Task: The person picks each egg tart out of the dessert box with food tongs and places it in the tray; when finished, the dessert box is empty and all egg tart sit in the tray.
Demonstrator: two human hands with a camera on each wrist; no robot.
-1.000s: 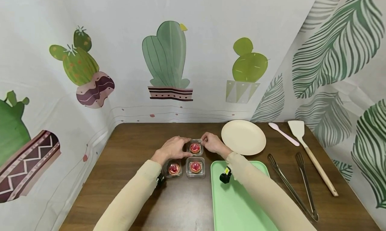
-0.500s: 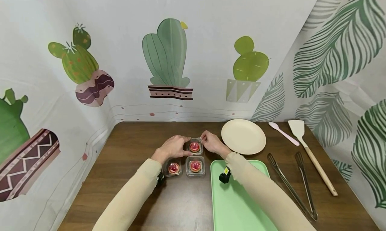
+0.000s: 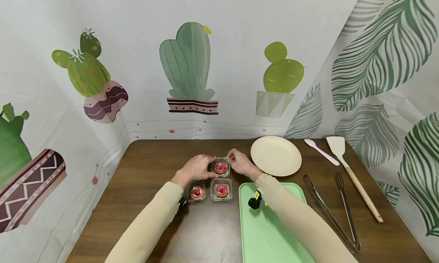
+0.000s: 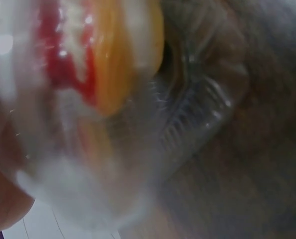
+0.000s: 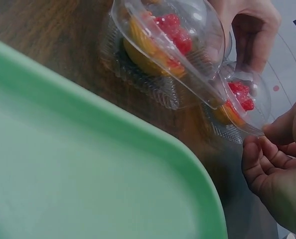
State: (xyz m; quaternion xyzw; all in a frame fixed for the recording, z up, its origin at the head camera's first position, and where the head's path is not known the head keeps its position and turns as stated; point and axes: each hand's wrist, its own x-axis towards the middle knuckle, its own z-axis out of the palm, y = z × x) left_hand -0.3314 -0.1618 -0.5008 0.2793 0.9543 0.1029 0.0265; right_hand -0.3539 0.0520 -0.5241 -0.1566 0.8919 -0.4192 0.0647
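Three clear plastic clamshell boxes, each holding a red-topped fruit tart, sit left of the green tray in the head view. My left hand (image 3: pixel 197 167) grips the farthest box (image 3: pixel 224 175) from its left side, thumb and index finger at its corners. At that box's far right corner my right hand (image 3: pixel 241 163) pinches the edge of the clear lid (image 5: pixel 251 130) between thumb and index finger. Directly nearer is the middle box (image 3: pixel 221 199); the left box (image 3: pixel 197 200) lies below my left wrist. One tart (image 4: pixel 108 64) looms blurred in the left wrist view.
The green tray (image 3: pixel 250 232) lies under my right forearm. A cream plate (image 3: pixel 276 156) stands behind it. Further right are metal tongs (image 3: pixel 329 211), a pink spoon (image 3: pixel 322 152) and a white spatula with a wooden handle (image 3: pixel 354 179). A patterned cloth hangs behind the table.
Both hands keep their places at the farthest box. The whole head view has shifted slightly.
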